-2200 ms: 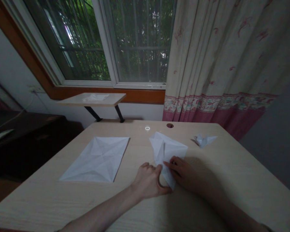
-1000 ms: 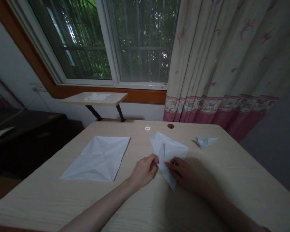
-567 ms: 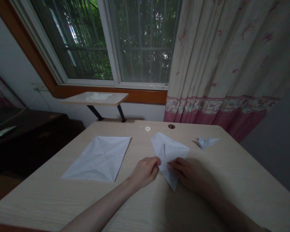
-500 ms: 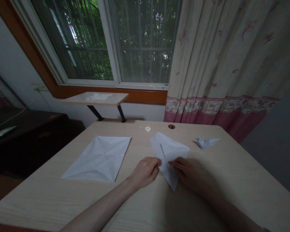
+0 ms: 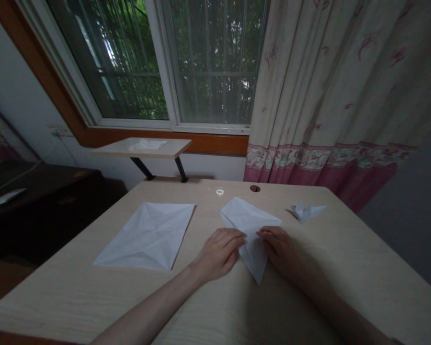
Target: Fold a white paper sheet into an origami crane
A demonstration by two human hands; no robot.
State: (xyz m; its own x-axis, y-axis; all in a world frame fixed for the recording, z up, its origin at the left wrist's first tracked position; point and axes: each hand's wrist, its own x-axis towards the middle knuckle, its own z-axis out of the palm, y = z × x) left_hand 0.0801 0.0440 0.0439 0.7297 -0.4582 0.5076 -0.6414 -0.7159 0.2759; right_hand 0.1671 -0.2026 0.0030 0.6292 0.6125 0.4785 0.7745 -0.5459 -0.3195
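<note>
A partly folded sheet of white paper (image 5: 249, 213) lies on the desk in front of me, its narrow point toward me. My left hand (image 5: 222, 251) has its fingers together over the paper's left edge, with the thumb tucked below. On the opposite edge, my right hand (image 5: 278, 244) pinches the paper with bent fingers. The fingertips of both hands are close to each other, with a strip of paper between them. To the right sits a small folded paper crane (image 5: 305, 211). A creased, unfolded square sheet (image 5: 149, 237) lies flat on the left.
The light wooden desk (image 5: 129, 302) has a raised shelf (image 5: 175, 147) at its back left, bearing some white paper (image 5: 149, 143). A round cable hole (image 5: 255, 189) is near the back edge. Behind are a window and a long curtain (image 5: 309, 96). A dark cabinet (image 5: 57, 191) stands at left.
My left fingers have moved up and stretched further onto the paper. My right fingertips have shifted slightly up and right. The paper's left flap now lies more over toward the middle.
</note>
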